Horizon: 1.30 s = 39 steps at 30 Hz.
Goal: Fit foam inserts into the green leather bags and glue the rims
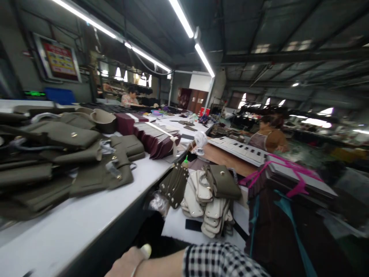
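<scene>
My right hand [127,263] reaches in from the right at the bottom edge, below a black-and-white checked sleeve [219,261]. A thin bracelet circles the wrist. A pale yellow tip [146,251], perhaps a cover on the thumb, sticks up beside it. The fingers are cut off by the frame, so whether they hold anything is hidden. Nearest the hand is the front edge of the white table [115,209]. Olive-green bags [57,134] with metal clasps are heaped on that table. Right of it, pale leather-like pieces [196,192] lie stacked beside an olive bag [225,181]. My left hand is out of view.
Maroon pieces [155,138] stand bundled with a pale strap farther along the table. A small white fan [200,142] stands beyond the pale pieces. To the right rises a dark stack [276,227] with pink ties [300,181]. Two people [268,134] work farther off.
</scene>
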{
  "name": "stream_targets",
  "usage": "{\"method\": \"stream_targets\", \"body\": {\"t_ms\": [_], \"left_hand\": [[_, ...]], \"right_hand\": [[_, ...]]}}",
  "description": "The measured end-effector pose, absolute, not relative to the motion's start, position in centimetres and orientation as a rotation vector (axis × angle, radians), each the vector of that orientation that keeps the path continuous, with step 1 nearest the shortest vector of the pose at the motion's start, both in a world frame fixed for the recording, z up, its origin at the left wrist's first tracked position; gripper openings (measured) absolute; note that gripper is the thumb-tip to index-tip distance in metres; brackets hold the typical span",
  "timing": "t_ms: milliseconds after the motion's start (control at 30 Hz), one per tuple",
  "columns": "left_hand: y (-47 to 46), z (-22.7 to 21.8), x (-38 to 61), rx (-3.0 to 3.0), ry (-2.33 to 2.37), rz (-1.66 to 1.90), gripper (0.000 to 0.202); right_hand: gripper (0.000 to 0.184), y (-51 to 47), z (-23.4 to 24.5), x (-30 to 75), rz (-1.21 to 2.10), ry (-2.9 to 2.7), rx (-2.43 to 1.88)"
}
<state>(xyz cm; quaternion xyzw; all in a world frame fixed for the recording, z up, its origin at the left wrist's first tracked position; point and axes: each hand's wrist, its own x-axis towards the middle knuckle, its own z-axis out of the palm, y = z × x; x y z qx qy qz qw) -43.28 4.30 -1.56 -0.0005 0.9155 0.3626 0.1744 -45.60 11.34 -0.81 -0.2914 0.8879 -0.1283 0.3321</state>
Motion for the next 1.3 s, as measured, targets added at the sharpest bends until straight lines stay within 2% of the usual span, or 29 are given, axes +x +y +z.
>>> {"method": "stream_targets", "body": {"t_ms": [33,100,133,233,300,500,600,800,1000,1200,1300], "left_hand": [[2.0,-1.5,-42.4,-0.024,2.538,1.093,0.036],[-2.5,-1.5,-40.2,-0.059,2.372,1.319,0.039],[-4.4,-1.5,-39.2,-0.085,2.285,1.443,0.04],[-7.6,-2.4,-37.7,-0.193,2.067,1.721,0.04],[-8.0,-3.2,-37.9,-0.278,2.018,1.768,0.041],[-7.3,-3.5,-38.6,-0.288,1.944,1.856,0.032],[-7.6,-3.3,-38.6,-0.277,1.964,1.848,0.028],[-7.6,-3.7,-38.7,-0.296,2.002,1.764,0.033],[-7.1,-3.6,-38.6,-0.262,2.093,1.727,0.024],[-7.5,-2.6,-38.0,-0.21,2.173,1.715,0.022],[-10.1,-1.8,-35.5,-0.317,2.169,1.819,0.025]], "right_hand": [[0.039,11.7,-0.2,-45.1,-0.514,2.338,-0.719],[0.028,13.1,0.0,-44.8,-0.798,2.266,-0.68],[0.032,13.8,-0.5,-45.2,-0.908,2.19,-0.671],[0.071,14.8,-3.3,-46.8,-1.136,1.922,-0.543],[0.083,14.7,-4.7,-46.9,-1.255,1.759,-0.424],[0.07,12.6,-5.2,-44.9,-1.49,1.505,-0.218],[0.065,11.3,-5.8,-44.7,-1.502,1.56,-0.192],[0.058,10.6,-7.0,-44.9,-1.493,1.692,-0.331],[0.05,10.7,-7.5,-45.4,-1.392,1.826,-0.549],[0.049,10.0,-6.3,-46.3,-1.233,1.941,-0.716],[0.058,10.5,-4.7,-47.3,-1.135,1.927,-0.817]]}}
